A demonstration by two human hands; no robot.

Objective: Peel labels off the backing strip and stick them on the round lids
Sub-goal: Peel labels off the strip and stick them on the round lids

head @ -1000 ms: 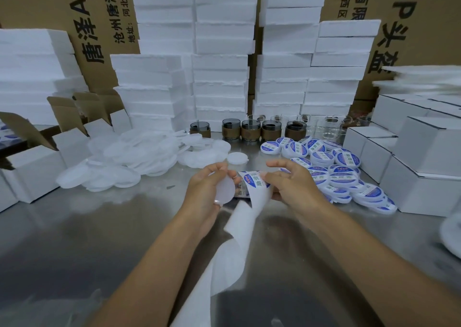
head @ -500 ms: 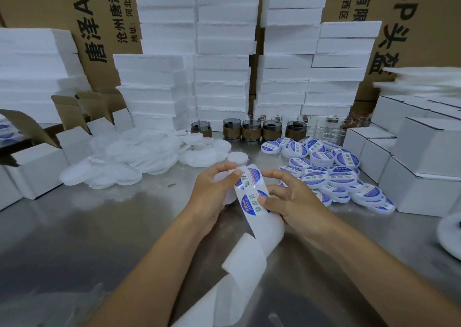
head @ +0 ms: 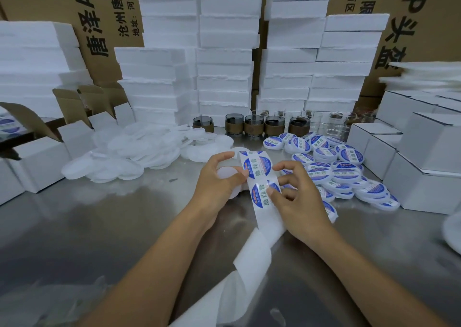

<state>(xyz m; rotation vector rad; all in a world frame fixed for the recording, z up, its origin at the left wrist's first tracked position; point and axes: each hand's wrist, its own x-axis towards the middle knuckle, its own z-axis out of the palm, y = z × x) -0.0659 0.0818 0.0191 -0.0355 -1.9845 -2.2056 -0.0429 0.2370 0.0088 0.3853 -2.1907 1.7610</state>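
My left hand (head: 216, 180) holds a plain white round lid (head: 227, 174) together with the upper part of the white backing strip (head: 267, 217). Two round blue-and-white labels show on the strip, the upper label (head: 257, 166) and the lower label (head: 262, 194). My right hand (head: 296, 197) pinches the right edge of the lower label with thumb and fingertips. The empty strip curls down toward me over the steel table (head: 74, 239). Plain lids (head: 119, 157) lie heaped at the left. Labelled lids (head: 344, 172) lie heaped at the right.
Brown-banded glass jars (head: 252, 127) and clear glasses (head: 334, 124) stand in a row behind. Foam slab stacks (head: 224, 52) and cardboard cartons (head: 107, 15) fill the back. White boxes (head: 429, 167) stand on the right, open-flapped ones (head: 37, 162) on the left.
The strip was pulled up so two labels now face me. My right hand shifted from the strip's top down to the lower label's edge.
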